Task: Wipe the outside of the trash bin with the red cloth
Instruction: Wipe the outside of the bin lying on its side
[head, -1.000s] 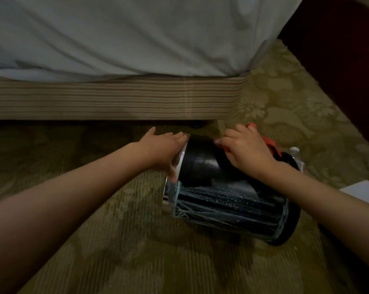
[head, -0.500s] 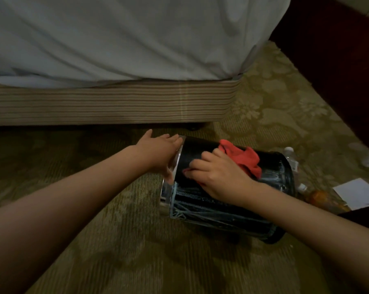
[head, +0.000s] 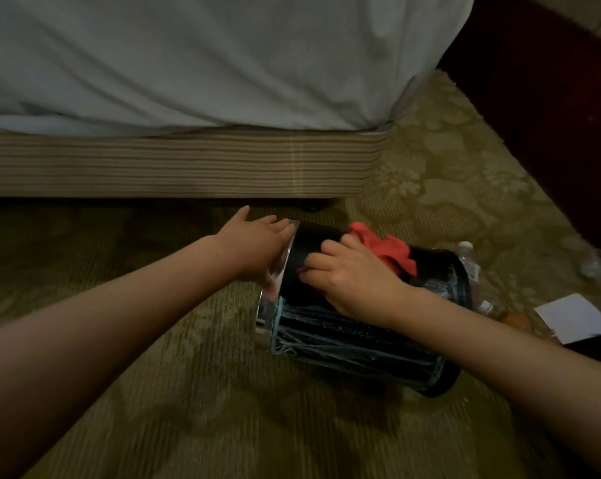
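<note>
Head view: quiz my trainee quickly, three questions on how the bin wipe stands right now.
1. Fill in: the left hand rests on the black cylindrical trash bin's silver metal ____.
2. The red cloth is held against the bin by: A the left hand; B the right hand; C neither.
3. True or false: the bin stands upright.
Key: 1 rim; 2 B; 3 false, it lies on its side.

A patterned olive carpeted floor carries a black trash bin lying on its side. Plastic bottles lie just beyond it, white paper further right. A striped bed base stands along the far side.
</note>
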### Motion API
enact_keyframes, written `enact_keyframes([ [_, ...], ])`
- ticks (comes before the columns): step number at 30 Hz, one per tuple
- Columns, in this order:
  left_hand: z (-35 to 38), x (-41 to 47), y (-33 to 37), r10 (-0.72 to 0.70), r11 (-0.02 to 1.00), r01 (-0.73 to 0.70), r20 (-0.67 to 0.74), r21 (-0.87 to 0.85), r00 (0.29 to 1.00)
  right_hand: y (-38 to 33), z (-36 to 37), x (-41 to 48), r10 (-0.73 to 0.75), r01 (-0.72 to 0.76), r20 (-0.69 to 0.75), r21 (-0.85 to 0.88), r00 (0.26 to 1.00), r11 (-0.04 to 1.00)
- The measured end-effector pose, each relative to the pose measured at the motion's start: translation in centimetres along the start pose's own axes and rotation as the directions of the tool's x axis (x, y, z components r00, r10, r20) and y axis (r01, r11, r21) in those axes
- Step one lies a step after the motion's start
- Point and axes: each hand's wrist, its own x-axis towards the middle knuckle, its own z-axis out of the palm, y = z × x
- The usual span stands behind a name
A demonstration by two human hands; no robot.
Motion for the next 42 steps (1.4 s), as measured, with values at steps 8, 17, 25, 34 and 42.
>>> enact_keyframes([
  [8,0.1,0.1,-0.7,0.019,0.998,-0.018,0.012,-0.056,1.0,4.2,0.3,-8.2,0.084,-0.077,-0.096,0.071,0.992,0.994],
  [17,-0.3,-0.1,0.0,-0.009,1.0,0.009,0.022,-0.004,1.0,0.8,-0.6,-1.9,-0.074,0.072,-0.05,-0.034,0.996,0.997],
  [25,0.0,-0.1,-0.8,0.022,0.995,-0.021,0.014,-0.097,1.0,3.8,0.1,-8.3,-0.071,0.069,-0.107,-0.018,0.992,0.997],
  [34,0.6,0.2,-0.4,0.0,1.0,0.0,-0.011,-0.02,1.0,0.0,0.0,-3.5,-0.117,0.115,-0.046,-0.058,0.992,0.992],
  [42,0.3,1.3,-1.1,-0.012,0.997,0.016,0.043,-0.081,0.999,3.3,0.7,-8.3,-0.062,0.06,-0.102,-0.018,0.993,0.998],
])
